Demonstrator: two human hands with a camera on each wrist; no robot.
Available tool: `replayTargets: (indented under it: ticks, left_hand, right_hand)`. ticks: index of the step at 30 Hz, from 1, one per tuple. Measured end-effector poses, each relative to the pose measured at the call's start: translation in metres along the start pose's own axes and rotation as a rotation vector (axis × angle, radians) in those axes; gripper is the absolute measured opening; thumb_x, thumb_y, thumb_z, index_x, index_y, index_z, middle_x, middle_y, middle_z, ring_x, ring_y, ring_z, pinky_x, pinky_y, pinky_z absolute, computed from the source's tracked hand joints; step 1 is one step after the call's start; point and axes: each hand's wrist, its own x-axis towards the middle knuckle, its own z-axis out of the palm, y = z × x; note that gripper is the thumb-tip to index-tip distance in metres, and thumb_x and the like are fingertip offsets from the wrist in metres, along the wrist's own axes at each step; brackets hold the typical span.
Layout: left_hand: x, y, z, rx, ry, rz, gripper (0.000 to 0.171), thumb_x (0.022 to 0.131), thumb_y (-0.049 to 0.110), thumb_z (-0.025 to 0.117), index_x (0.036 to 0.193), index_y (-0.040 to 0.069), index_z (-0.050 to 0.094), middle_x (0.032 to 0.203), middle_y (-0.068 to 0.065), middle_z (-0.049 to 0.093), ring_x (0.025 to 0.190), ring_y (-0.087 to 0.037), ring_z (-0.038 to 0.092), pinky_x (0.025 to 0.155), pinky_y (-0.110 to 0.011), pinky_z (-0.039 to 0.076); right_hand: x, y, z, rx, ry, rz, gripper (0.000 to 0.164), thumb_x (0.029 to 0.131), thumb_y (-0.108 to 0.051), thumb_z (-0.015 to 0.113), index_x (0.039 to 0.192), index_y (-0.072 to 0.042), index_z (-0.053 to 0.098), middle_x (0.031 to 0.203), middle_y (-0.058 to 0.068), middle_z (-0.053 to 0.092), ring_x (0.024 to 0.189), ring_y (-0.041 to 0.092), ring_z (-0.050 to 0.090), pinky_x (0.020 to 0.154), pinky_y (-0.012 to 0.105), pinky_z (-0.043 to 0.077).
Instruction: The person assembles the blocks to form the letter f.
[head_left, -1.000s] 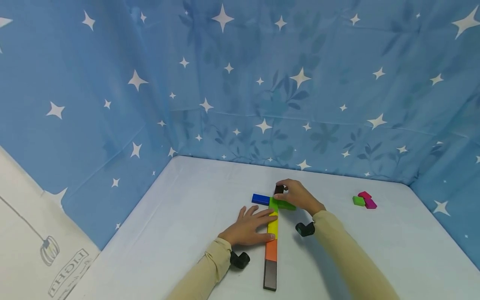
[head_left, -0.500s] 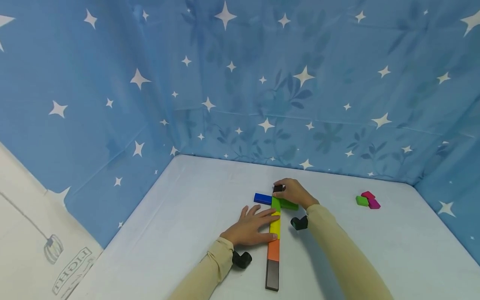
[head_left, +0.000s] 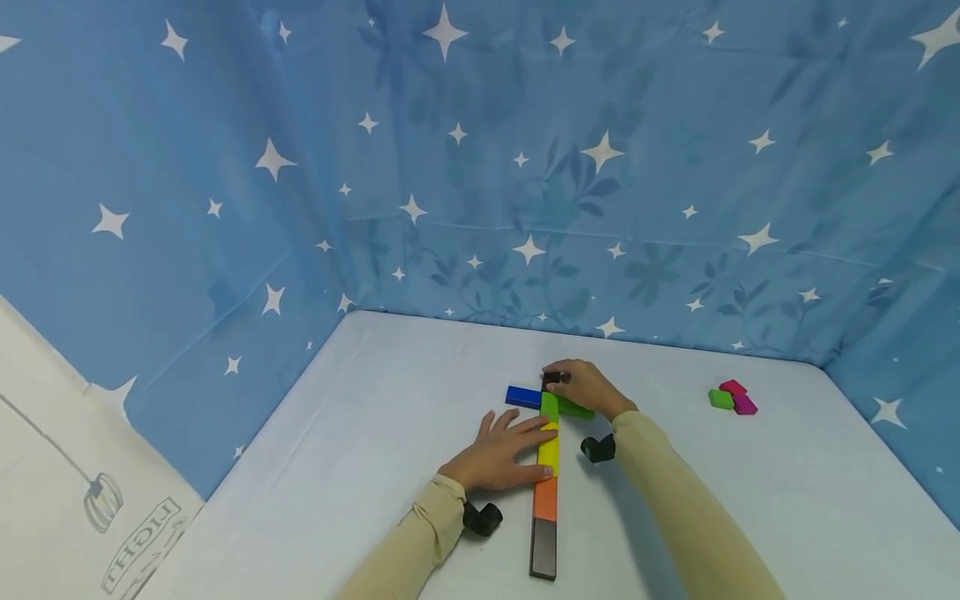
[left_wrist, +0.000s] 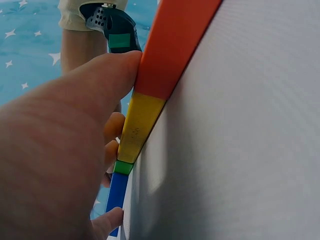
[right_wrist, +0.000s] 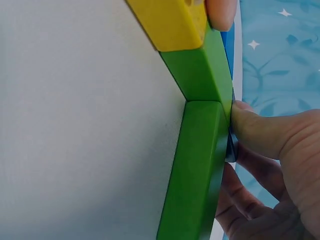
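Note:
Flat coloured blocks lie end to end in a row on the white table: dark brown [head_left: 543, 550], orange [head_left: 545, 500], yellow [head_left: 548, 454] and light green [head_left: 550, 403]. A blue block [head_left: 523, 397] juts left from the row's far end, and a darker green block [head_left: 576, 409] juts right. My left hand [head_left: 497, 455] rests with spread fingers along the row's left side, its fingertips on the yellow and light green blocks. My right hand [head_left: 590, 389] pinches a dark block [head_left: 551, 381] at the far end of the light green one; the right wrist view shows it partly hidden behind the thumb.
A light green piece [head_left: 721, 399] and two pink pieces [head_left: 743, 404] lie together at the right of the table [head_left: 420, 367]. A blue star-patterned curtain [head_left: 465, 192] hangs behind and at the sides. Black wrist devices [head_left: 597, 449] sit under both wrists.
My right hand has shifted slightly left with the dark block, which now lines up more closely with the row's far end. My left hand stays in place.

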Motion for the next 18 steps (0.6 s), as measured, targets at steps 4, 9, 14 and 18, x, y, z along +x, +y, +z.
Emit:
replayTargets:
  ticks: [4,9,14,18]
  left_hand:
    - [0.0003,-0.0015,0.0021,0.003,0.001,0.001,0.063,0.106,0.058,0.059,0.163,0.033,0.049,0.174,0.015,0.028,0.162,-0.034,0.016,0.127,-0.065,0.003]
    - [0.0005,-0.003,0.0025,0.004,0.009,0.014,0.064,0.106,0.059,0.058,0.163,0.033,0.049,0.174,0.014,0.028,0.162,-0.034,0.016,0.127,-0.064,0.003]
    - [0.0,-0.002,0.0008,-0.004,0.006,0.018,0.064,0.106,0.058,0.059,0.163,0.032,0.049,0.174,0.014,0.028,0.162,-0.034,0.016,0.127,-0.064,0.003]
    - [0.0001,-0.001,-0.0001,-0.001,0.0,0.008,0.064,0.106,0.058,0.058,0.164,0.033,0.048,0.174,0.014,0.028,0.162,-0.034,0.016,0.127,-0.064,0.003]
  right_hand:
    - [-0.002,0.0001,0.0005,0.006,-0.008,-0.01,0.037,0.106,-0.012,0.07,0.141,0.001,0.068,0.14,0.024,0.066,0.119,0.04,0.063,0.112,0.061,0.046]
    - [-0.0042,-0.0013,-0.0004,-0.001,-0.007,-0.03,0.037,0.106,-0.011,0.068,0.142,0.001,0.067,0.142,0.024,0.064,0.122,0.041,0.063,0.113,0.061,0.045]
    - [-0.0049,-0.0014,-0.0009,-0.003,-0.005,-0.032,0.038,0.107,-0.01,0.068,0.143,0.001,0.066,0.147,0.025,0.061,0.13,0.043,0.06,0.115,0.062,0.042]
    - [-0.0068,-0.002,-0.0018,0.013,0.002,-0.031,0.041,0.109,-0.012,0.064,0.148,0.0,0.063,0.156,0.026,0.052,0.137,0.046,0.056,0.117,0.062,0.039]
